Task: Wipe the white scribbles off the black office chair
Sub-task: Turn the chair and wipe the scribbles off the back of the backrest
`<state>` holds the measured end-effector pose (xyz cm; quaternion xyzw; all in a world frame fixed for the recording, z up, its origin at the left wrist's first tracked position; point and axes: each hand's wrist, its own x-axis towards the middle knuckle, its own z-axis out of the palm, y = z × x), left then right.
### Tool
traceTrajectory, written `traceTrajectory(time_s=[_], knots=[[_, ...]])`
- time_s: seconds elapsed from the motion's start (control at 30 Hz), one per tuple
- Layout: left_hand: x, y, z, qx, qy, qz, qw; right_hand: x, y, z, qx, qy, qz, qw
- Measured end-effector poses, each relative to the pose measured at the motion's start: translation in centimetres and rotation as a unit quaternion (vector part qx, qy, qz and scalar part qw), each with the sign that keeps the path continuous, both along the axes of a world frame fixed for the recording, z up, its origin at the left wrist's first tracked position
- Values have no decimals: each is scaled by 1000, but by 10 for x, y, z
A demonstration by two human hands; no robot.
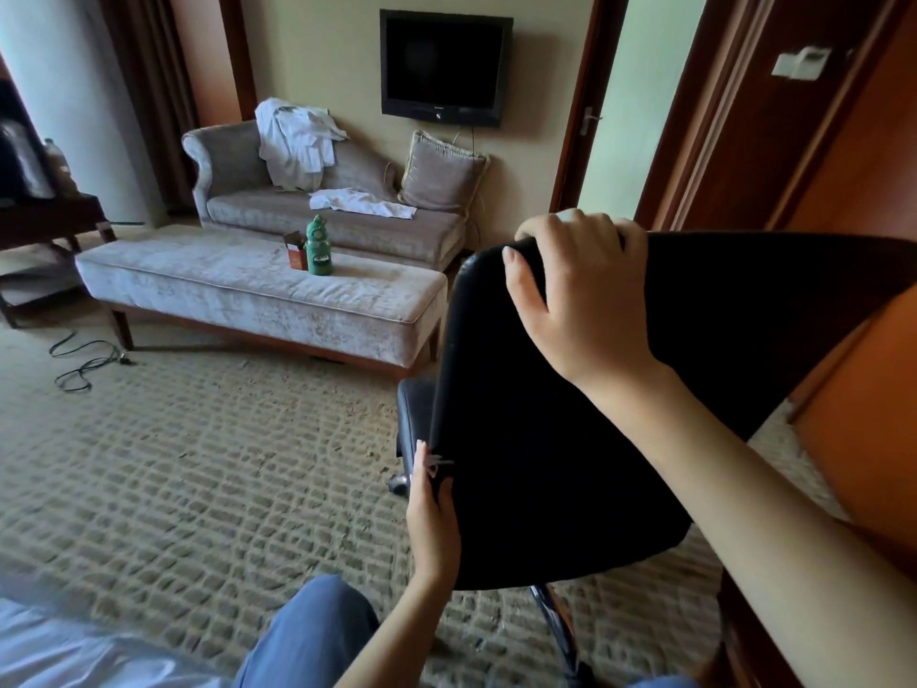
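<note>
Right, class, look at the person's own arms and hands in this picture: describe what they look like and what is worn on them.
The left forearm and right forearm are bare, with no sleeve in view. The left hand and right hand wear no gloves; no ring, watch or bracelet shows. The right thumbnail looks short and unpainted.
</note>
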<state>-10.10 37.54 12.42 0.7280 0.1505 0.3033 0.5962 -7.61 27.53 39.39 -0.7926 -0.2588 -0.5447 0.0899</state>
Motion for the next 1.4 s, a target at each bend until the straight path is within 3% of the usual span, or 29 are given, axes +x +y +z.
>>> traceTrajectory(time_s=[0.2,0.3,0.47,0.63,0.77,1.0,1.4], knots=[[-25,-6,1,-31,15,-82,996,-6,-34,-2,-3,14,9,1000],[-33,-2,50,-67,-41,-88,993,-7,-50,-3,38,15,29,999],[-30,-13,191,45,-210,-169,962,-7,-74,-7,110,14,52,993],[-12,-63,266,146,-201,-318,915,-8,-101,-7,145,45,57,987],[-5,-83,246,184,-199,-346,899,-5,-123,-15,159,36,58,985],[-3,-112,187,164,-147,-352,910,8,-149,-16,223,50,51,972],[21,-181,64,338,-199,-185,901,28,-194,-18,264,45,63,961]])
